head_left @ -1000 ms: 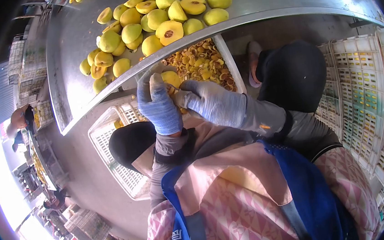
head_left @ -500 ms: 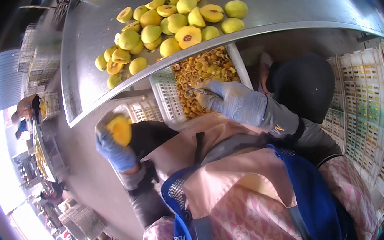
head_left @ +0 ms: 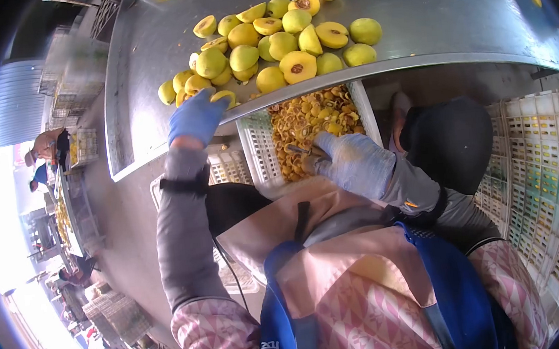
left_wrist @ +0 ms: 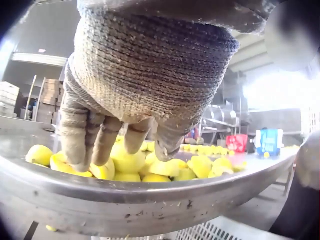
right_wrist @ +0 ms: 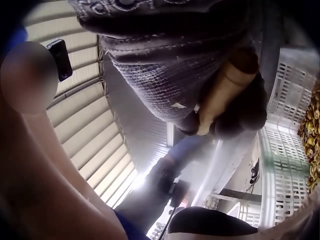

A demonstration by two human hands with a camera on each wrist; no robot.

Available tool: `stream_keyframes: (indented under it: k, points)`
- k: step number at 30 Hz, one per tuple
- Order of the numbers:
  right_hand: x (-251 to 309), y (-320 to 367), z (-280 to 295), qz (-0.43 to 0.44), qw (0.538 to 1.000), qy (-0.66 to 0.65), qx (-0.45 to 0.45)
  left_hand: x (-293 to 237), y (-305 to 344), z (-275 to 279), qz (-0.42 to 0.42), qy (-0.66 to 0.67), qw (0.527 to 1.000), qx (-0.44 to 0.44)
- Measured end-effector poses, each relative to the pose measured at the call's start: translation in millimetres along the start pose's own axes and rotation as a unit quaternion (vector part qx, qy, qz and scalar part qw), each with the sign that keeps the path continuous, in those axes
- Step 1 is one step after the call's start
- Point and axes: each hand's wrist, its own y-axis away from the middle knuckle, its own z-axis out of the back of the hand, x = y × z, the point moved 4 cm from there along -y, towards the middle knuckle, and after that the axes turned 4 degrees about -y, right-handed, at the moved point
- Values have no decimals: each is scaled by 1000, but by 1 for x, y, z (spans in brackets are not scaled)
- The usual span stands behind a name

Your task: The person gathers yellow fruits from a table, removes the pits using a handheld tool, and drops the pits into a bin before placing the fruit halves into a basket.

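Note:
My gloved left hand (head_left: 193, 119) reaches over the near edge of the metal table (head_left: 150, 136), at the left end of a pile of yellow peaches (head_left: 243, 56), several cut in half. In the left wrist view its fingers (left_wrist: 105, 141) point down, slightly spread, right at the peaches. A peach half (head_left: 224, 97) lies close by its fingertips. My gloved right hand (head_left: 357, 161) grips a small tool by its wooden handle (right_wrist: 225, 92); the metal end (head_left: 297, 149) sticks out leftward over a crate of scraps. Fingers hide the rest of the tool.
Under the table edge stands a white crate (head_left: 258, 146) filled with yellow-brown peach scraps (head_left: 317, 114). Tall stacked crates (head_left: 537, 152) rise on the right. Left of my knees is another white crate (head_left: 229, 167). People work at a further table (head_left: 70, 216).
My left hand carried a yellow peach piece away to the left, then moved up to the table pile without it. My right hand drew back slightly, keeping the tool.

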Motion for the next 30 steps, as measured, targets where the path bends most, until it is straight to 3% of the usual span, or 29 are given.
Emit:
stream_keyframes:
  k: [2,6,7,8,9,10,11,12,13,14,15,16,17,18,19,20,24,30]
  points:
    - [-6,0,1,-2,999,-36,-39,-9,-30,-23,24,-162,982,94]
    - [5,0,13,-6,996,-71,-61,1,-42,-35,19,-184,974,132]
    - [7,1,16,-7,992,-97,-75,10,-38,-37,8,-9,999,51]
    - [9,0,19,-9,988,-123,-91,20,-34,-39,-6,167,985,-32]
    - [11,0,24,-13,988,-125,-95,11,-15,-30,1,384,923,-2]
    - [14,0,29,-21,981,-163,-99,-4,8,-23,-17,560,827,38]
    - [15,-2,30,-28,974,-200,-99,-19,31,-22,-32,714,695,75]
    - [16,-4,29,-31,974,-201,-97,-30,48,-29,-51,777,620,92]
    - [18,-7,29,-24,969,-223,-104,-47,67,-29,-80,795,594,95]
    - [18,-8,28,-17,963,-243,-113,-62,80,-32,-78,796,591,101]
    - [18,-7,28,-24,964,-240,-115,-74,90,-29,-122,589,799,-2]
    - [17,-7,27,-26,964,-238,-114,-86,97,-27,-157,324,927,-108]
    - [17,-5,26,-29,965,-237,-112,-93,100,-33,-158,329,925,-104]
    - [17,-4,25,-31,965,-236,-108,-94,102,-43,-115,563,817,-52]
    - [17,-4,24,-41,963,-248,-95,-94,103,-53,-63,756,652,1]
    - [16,-4,22,-41,964,-246,-94,-96,104,-62,-8,895,442,53]
    - [16,-2,19,-10,968,-217,-122,-100,108,-60,-67,876,478,2]
    - [20,-2,18,3,971,-190,-146,-108,111,-56,-61,869,490,-24]
